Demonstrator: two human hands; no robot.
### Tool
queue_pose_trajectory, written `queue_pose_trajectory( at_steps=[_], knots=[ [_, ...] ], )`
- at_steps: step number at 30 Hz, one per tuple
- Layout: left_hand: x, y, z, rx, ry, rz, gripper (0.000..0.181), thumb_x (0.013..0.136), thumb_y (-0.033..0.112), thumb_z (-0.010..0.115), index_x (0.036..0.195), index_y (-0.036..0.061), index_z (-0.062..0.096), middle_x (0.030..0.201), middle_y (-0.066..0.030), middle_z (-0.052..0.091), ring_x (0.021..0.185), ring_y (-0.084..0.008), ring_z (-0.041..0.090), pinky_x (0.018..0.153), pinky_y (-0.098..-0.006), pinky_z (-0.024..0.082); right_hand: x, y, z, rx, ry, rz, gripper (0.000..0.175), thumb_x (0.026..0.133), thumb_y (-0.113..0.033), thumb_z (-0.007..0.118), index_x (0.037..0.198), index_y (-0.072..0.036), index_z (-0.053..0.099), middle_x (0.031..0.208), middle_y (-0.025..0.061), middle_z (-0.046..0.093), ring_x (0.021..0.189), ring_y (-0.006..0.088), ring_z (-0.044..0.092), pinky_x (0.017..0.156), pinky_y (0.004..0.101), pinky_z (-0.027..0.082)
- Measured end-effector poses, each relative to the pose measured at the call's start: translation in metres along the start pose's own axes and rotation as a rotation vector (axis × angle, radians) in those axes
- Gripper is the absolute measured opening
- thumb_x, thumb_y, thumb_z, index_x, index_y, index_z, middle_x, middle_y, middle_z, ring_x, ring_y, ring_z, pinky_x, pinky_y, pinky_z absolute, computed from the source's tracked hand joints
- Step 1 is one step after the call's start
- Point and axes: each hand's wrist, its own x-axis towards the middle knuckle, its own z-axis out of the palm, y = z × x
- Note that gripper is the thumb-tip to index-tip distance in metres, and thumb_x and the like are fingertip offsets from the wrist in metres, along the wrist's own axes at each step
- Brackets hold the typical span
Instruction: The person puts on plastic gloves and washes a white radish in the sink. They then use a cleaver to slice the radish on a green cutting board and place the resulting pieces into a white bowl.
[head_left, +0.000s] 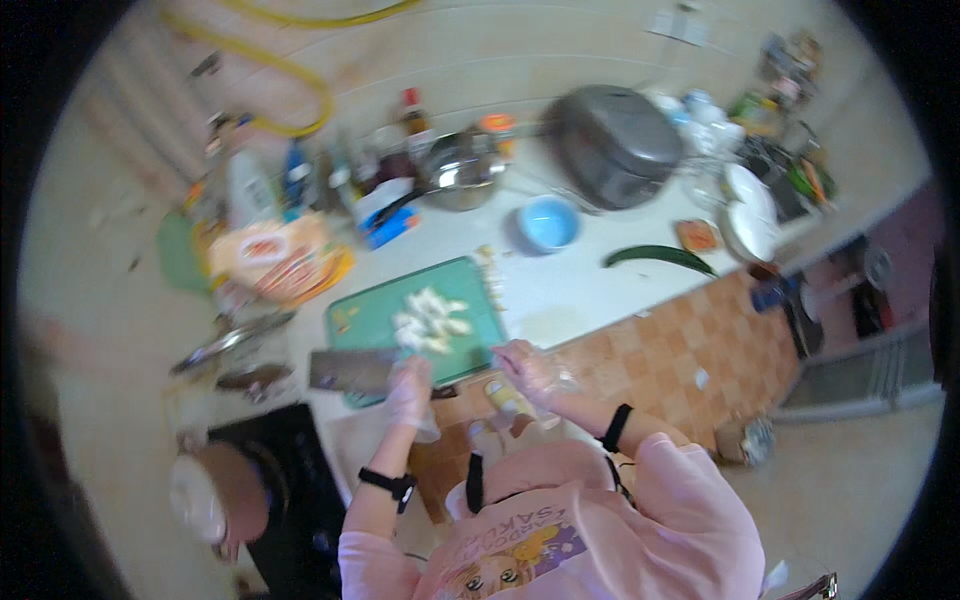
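Note:
A green cutting board (375, 307) lies on the white counter, bearing a loose pile of pale cut pieces (431, 321). My left hand (410, 386), in a clear plastic glove, is closed around the handle of a cleaver. The wide cleaver blade (352, 370) points left over the board's near left corner, and the dark handle end sticks out right of my hand. Also gloved, my right hand (527, 369) is at the board's near right corner with its fingers curled. Blur hides whether it grips the board's edge.
Beyond the board are a blue bowl (550, 223), a dark green cucumber (660, 256), a steel pot (461, 171) and a large grey lidded pan (619, 146). Left are food packages (281, 255). A pinkish pot (225, 495) stands by the black stove (292, 480). Scraps line the board's right side.

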Motion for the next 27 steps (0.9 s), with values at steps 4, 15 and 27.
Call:
queue_pose_trajectory(
  at_steps=[4,15,27],
  knots=[
    [0.021,0.041,0.022,-0.039,-0.083,0.186,0.015,0.08,0.017,0.051,0.083,0.0021,0.053,0.071,-0.0188,0.055,0.071,-0.0354,0.053,0.065,-0.0426,0.042,-0.031,0.061,-0.04,-0.054,0.067,0.18,0.015,0.078,-0.009,0.055,0.091,-0.004,0.059,0.077,0.0118,0.056,0.076,0.0272,0.055,0.068,0.0354,0.044],
    [0.073,0.156,0.092,-0.069,-0.251,0.288,0.016,0.08,0.016,0.051,0.075,0.0012,0.052,0.071,-0.0181,0.056,0.07,-0.0348,0.053,0.063,-0.0427,0.041,-0.14,0.279,-0.192,0.207,0.606,0.877,0.014,0.08,-0.006,0.054,0.089,0.0,0.062,0.08,0.0049,0.062,0.074,0.0116,0.055,0.069,0.0262,0.045],
    [0.104,0.252,0.142,0.119,-0.115,0.241,0.016,0.078,0.016,0.053,0.077,0.0003,0.053,0.071,-0.0165,0.056,0.068,-0.0321,0.053,0.062,-0.0396,0.042,-0.118,0.503,-0.399,0.715,0.897,1.117,0.023,0.079,-0.025,0.053,0.064,-0.007,0.052,0.058,0.0009,0.051,0.053,0.0094,0.048,0.049,0.023,0.04]
  ],
)
